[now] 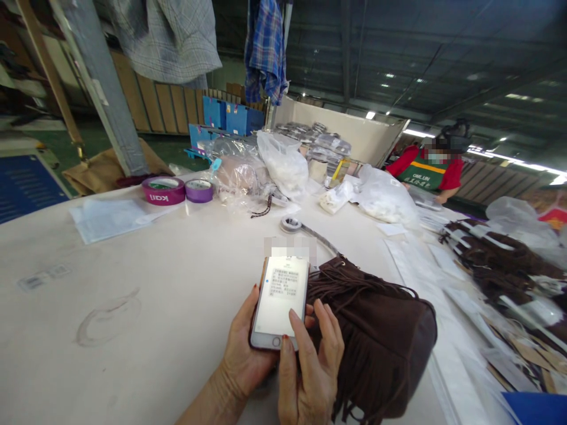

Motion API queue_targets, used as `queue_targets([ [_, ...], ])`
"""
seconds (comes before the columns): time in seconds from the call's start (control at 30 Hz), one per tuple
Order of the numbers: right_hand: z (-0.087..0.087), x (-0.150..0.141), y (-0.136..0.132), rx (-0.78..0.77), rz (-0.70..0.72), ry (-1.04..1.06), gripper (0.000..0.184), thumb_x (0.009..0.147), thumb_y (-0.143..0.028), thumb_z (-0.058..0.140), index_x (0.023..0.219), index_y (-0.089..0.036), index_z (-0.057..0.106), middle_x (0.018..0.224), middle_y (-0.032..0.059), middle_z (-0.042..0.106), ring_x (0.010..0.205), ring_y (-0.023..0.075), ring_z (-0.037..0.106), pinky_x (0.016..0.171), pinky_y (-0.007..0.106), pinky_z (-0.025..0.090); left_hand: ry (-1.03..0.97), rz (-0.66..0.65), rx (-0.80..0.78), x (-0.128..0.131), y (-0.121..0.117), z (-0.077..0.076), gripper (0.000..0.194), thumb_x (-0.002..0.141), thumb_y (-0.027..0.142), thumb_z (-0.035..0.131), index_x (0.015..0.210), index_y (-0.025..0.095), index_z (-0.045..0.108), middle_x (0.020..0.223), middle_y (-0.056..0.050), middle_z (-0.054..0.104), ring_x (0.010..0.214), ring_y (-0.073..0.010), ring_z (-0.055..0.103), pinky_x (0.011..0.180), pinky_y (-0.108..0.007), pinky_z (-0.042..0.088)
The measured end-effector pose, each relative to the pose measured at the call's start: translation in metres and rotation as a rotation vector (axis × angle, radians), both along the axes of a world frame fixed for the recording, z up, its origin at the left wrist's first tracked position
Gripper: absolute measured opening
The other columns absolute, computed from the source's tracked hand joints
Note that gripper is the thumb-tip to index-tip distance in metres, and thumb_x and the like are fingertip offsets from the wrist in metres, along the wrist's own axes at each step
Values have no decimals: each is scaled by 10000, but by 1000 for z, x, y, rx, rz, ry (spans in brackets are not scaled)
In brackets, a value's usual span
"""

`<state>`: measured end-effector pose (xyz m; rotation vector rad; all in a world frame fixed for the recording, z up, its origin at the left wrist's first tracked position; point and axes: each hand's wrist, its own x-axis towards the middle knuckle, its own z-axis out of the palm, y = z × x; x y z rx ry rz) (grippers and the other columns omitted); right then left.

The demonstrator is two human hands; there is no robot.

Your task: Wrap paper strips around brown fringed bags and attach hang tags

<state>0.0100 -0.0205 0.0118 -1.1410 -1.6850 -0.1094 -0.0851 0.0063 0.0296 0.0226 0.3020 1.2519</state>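
Observation:
A smartphone (280,319) with a white front lies in my left hand (243,354), whose fingers wrap round it from below and the side. Its lit screen carries a block of text. My right hand (312,366) is over the phone's lower right part, fingers apart, with the index fingertip at the screen and the thumb near the home button. Just right of the phone, a dark brown fringed bag (381,336) rests on the table, partly covered by my right hand. From its top a strap runs back to a small grey-white roll (291,224).
Purple tape rolls (163,191) and clear plastic sheets (108,218) are at the back left of the white table (177,277). Plastic bags (283,165) crowd the back. More brown bags (496,254) pile at right. A person in a green apron (423,174) stands beyond.

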Motion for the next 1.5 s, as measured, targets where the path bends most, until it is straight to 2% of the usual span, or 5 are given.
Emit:
queue_targets([
  [0.23,1,3,0,12,-30,19,325,851,-199,472,1169,-196,543,1375,133,327,1236,357,329,909,582,372,58,-35,-62,4,-5,-2,353,846,352,496,1060,103,625,880,-110,697,882,-252,642,915,-402,450],
  [0.53,22,8,3,29,-124,-76,351,873,-224,432,1213,-167,499,1391,163,290,1246,358,304,928,600,326,222,-49,-161,9,-10,2,317,785,246,591,1080,131,612,899,-72,698,867,-223,643,866,-329,481],
  [1.1,51,2,23,50,-149,-181,345,881,-219,436,1216,-174,503,1406,154,262,1289,332,240,971,561,313,222,-30,-124,9,-10,-2,375,691,314,697,1006,116,646,882,-84,697,861,-249,638,829,-331,494],
  [1.33,23,2,-3,18,-148,-22,345,886,-236,428,1225,-184,463,1360,144,343,1248,329,306,945,562,322,150,-53,-125,8,-9,7,324,777,274,599,1063,124,619,981,-98,677,957,-260,611,899,-365,459],
  [1.5,0,-6,-15,-213,-99,375,459,867,-319,469,1294,-166,393,1338,153,382,1152,278,426,829,402,447,93,-88,-42,6,-9,4,421,791,364,579,1140,129,579,995,-130,668,960,-300,605,875,-423,468],
])
